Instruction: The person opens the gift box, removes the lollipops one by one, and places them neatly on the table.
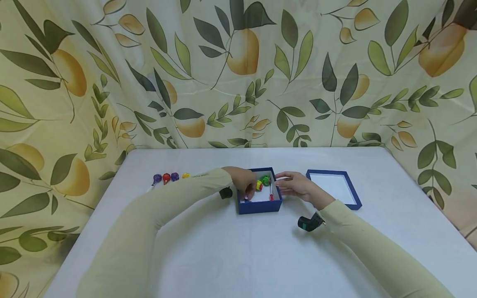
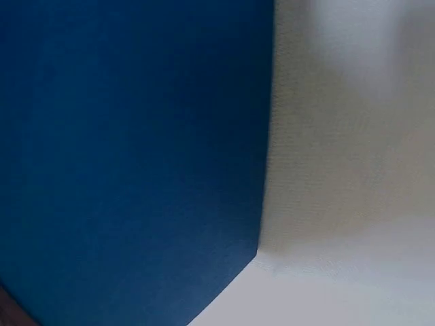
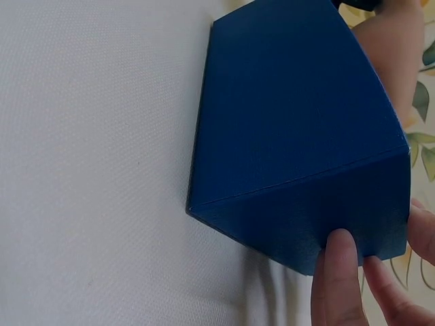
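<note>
My left hand [image 1: 244,181] reaches over the left side of a blue box [image 1: 258,207], fingers bent down inside it. They pinch a lollipop, mostly hidden by the hand, with a small dark bit showing below the fingertips. Beside them in the box lie a green lollipop [image 1: 266,180] and a yellow-and-red lollipop [image 1: 259,185], and a white stick with a red end [image 1: 271,197] runs along the right wall. My right hand [image 1: 296,187] rests its extended fingertips [image 3: 341,248] against the box's right outer wall. In the left wrist view, the box's blue side [image 2: 136,149] fills much of the picture.
A blue-rimmed lid [image 1: 352,188] with a white inside lies to the right of the box. Back left on the white table [image 1: 238,256] stands a row of lollipops: purple [image 1: 157,179], red [image 1: 166,178] and others, partly behind the left sleeve. A patterned curtain [image 1: 238,103] hangs behind.
</note>
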{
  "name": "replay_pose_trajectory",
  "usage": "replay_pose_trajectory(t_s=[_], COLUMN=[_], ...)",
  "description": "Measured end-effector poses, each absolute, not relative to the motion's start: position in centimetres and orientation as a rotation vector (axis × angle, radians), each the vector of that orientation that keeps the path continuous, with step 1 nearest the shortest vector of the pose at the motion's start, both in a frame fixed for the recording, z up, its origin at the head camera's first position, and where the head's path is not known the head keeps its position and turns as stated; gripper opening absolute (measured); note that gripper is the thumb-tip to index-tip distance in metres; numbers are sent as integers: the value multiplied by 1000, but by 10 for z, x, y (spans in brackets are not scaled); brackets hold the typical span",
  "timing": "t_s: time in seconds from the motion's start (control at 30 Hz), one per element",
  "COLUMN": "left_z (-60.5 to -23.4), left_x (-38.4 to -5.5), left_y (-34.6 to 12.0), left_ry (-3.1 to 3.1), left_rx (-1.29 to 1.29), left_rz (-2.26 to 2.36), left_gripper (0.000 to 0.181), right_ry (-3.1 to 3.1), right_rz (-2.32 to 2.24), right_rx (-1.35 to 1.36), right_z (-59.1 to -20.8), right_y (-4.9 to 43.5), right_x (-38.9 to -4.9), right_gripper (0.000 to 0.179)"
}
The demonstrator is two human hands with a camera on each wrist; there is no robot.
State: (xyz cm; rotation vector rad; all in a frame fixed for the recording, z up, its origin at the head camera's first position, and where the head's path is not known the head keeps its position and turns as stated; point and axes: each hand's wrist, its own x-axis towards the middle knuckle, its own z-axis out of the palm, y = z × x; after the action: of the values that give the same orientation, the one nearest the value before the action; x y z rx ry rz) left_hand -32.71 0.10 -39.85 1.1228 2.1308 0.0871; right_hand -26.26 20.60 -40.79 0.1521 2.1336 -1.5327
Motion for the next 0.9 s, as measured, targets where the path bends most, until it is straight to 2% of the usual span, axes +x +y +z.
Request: replay_pose_trajectory(t_s=[0.47,0.9], left_z=[-388,-390], left_x=[-330,-337], left_y=[0,-4], left_ry=[2085,2008], left_rx=[1113,1099], left_rz=[169,469], left_gripper=[15,13], right_ry=[2135,2129], right_rz=[-1523,-1534], right_rx=[157,152], right_z=[-407,-403], right_y=[206,203], right_x=[-263,-260], right_gripper=[54,56])
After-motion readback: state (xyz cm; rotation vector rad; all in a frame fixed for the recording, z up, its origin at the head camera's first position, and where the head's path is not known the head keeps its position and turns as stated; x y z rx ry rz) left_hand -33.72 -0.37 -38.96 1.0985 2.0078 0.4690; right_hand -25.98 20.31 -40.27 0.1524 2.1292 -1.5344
